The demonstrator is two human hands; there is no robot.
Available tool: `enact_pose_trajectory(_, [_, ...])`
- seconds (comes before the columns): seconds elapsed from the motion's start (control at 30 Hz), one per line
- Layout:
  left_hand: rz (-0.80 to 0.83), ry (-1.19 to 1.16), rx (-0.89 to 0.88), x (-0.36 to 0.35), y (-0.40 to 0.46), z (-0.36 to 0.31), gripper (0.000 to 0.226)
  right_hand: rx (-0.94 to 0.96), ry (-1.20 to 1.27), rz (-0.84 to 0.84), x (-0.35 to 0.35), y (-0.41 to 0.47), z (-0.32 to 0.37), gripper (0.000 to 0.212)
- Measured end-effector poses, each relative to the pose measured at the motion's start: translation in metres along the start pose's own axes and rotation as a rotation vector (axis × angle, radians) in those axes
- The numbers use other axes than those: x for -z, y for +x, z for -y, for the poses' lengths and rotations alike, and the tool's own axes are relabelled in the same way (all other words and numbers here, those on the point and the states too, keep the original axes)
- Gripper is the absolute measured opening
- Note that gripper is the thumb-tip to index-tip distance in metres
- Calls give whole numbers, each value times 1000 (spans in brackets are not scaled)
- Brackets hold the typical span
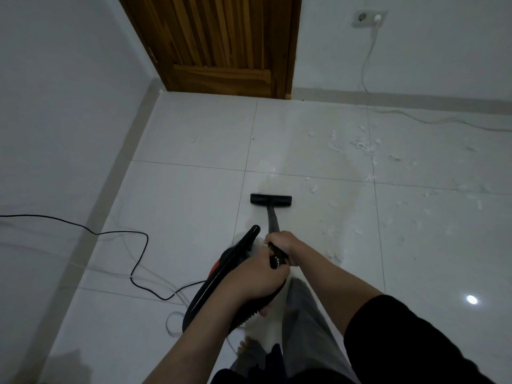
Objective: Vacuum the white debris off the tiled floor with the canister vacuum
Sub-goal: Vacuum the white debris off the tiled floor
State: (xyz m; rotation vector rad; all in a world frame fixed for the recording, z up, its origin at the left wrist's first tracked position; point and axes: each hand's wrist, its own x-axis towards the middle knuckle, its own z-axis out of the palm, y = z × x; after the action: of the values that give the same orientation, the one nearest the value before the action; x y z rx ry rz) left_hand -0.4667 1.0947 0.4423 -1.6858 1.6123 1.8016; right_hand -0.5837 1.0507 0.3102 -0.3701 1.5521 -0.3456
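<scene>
**Mid-sweep: nozzle short of the main scatter**

We take the floor nozzle (pixel 271 199) as our landmark. It is a flat, wide black bar, lying square on the tiled floor (pixel 180 189), close to a grout line that runs across just beyond it.

The white debris (pixel 363 144) lies mostly beyond the nozzle and off to its right: small, ragged, papery-looking flakes, thickest in a loose cluster far right of it, thinning to single bits beside and nearer than the nozzle. One lone scrap sits beyond and to its left.

From the nozzle a slim dark wand (pixel 273 218) runs back toward us. Our right hand (pixel 281 243) is wrapped round its glossy black grip. Our left hand (pixel 256 275) is closed over the handle of the canister vacuum (pixel 219 284), a smooth black shell with a red patch, nearer than the nozzle and slightly left.

We judge the sweeping well under way but far from done; most flakes remain. The next move calls for swinging the nozzle rightward and pushing out into the cluster, keeping it flat.

A black cord (pixel 116 232) loops left of the nozzle. The tiles are large, glossy, pale.
</scene>
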Motion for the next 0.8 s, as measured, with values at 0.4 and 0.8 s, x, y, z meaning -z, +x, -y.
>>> enact_pose_trajectory(0.4, [-85, 15, 49, 7, 68, -77, 23, -27, -114, 88, 67, 57, 64, 4])
enact_pose_trajectory(0.8, [-126, -100, 111, 51, 149, -121, 32, 11, -282, 84, 98, 125, 151, 37])
